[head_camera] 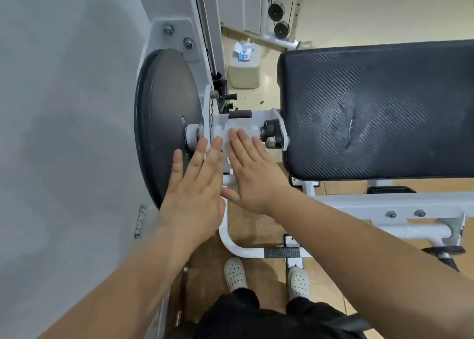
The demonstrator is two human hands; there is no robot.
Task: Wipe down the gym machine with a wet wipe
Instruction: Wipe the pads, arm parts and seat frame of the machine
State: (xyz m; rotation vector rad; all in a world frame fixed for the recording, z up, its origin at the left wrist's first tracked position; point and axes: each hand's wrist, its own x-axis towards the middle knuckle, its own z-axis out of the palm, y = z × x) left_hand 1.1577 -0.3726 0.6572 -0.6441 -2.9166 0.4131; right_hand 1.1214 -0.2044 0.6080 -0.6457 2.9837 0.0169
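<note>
The white wet wipe (225, 139) lies flat on the white metal bracket (259, 119) of the white-framed gym machine (359, 205). This bracket sits between the large dark round disc (164, 123) on one side and the black textured seat pad (372, 107) on the other side. The pad has a small tear in its cover. Behind the disc stands a pale grey panel (64, 107). The floor (246, 225) is of tan tiles. Farther back on it stand a cream plastic canister (245, 69) and two black pulleys (278, 17) with cable.

The right hand (252, 174) presses the wipe onto the bracket with straight fingers that lie together, not curled around it. The left hand (195, 184) is just beside it, also flat with its fingers straight and a little spread; its fingertips reach the disc's hub, and it holds nothing. Below, two white perforated clogs (234, 274) stand on the floor.
</note>
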